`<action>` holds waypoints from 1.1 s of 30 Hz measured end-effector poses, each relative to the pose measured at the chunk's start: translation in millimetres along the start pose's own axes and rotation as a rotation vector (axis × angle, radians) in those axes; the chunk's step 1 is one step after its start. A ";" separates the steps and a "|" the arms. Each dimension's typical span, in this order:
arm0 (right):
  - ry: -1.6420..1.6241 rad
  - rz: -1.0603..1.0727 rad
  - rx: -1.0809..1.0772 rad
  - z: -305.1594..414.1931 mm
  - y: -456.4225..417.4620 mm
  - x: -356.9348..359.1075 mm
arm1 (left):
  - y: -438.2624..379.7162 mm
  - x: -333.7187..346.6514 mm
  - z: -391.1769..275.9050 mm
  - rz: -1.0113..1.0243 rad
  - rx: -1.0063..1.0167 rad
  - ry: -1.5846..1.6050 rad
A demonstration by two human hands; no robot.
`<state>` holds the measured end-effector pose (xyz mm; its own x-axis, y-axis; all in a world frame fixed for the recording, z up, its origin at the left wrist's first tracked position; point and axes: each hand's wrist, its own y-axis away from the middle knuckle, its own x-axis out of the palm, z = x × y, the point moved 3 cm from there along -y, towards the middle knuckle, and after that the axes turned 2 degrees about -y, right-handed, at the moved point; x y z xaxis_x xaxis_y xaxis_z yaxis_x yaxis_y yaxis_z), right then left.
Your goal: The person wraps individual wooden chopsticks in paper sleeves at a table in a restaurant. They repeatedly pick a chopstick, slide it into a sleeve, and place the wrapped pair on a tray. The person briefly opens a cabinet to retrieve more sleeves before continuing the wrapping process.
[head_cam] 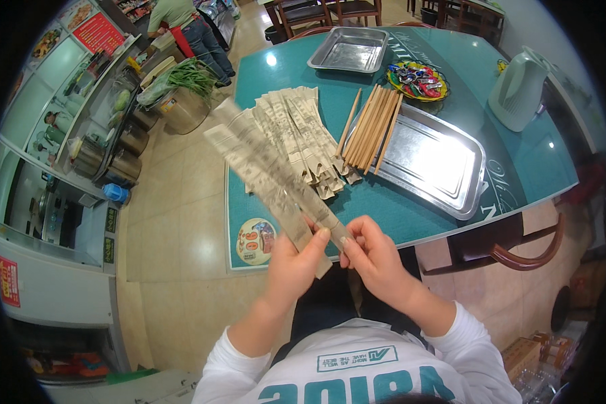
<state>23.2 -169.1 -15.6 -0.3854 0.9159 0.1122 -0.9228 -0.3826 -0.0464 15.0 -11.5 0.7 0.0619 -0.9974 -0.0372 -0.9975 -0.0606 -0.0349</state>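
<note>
My left hand [294, 260] grips a long printed paper chopstick sleeve [255, 179], possibly more than one layered together. Between the thumb and fingers of my right hand [376, 255] is the near end of a second paper sleeve [310, 189], which crosses close beside the first. Both sleeves point up and left over the table, and their far ends are blurred. Beyond them a fanned pile of similar sleeves [303, 126] lies on the green tabletop. Right of the pile, a bundle of wooden chopsticks [373, 129] rests across the left edge of a shallow metal tray [434, 156].
A deeper metal tray [351, 48] and a yellow basket of small colourful packets [416, 81] stand farther back on the table [283, 70]. A pale green jug [520, 91] is at right. A wooden chair [485, 247] sits near the table's front edge. Across the floor, a person [187, 30] stands by steel pots.
</note>
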 end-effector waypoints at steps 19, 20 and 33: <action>1.476 0.030 -0.847 38.1 -120.0 -127.2 | -91.9 -77.6 14.1 -0.088 -0.093 -0.038; 1.406 -0.015 -0.934 52.7 -115.2 -125.2 | -85.4 -78.2 15.3 -0.109 -0.076 0.003; 0.454 -0.329 -0.171 17.4 -70.6 -164.9 | -35.7 -53.4 4.9 -0.146 0.086 0.385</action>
<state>151.8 -295.3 -13.6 -0.0051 0.9579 -0.2870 -0.9664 -0.0784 -0.2446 47.4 44.2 -1.0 0.1694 -0.9214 0.3497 -0.9719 -0.2150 -0.0958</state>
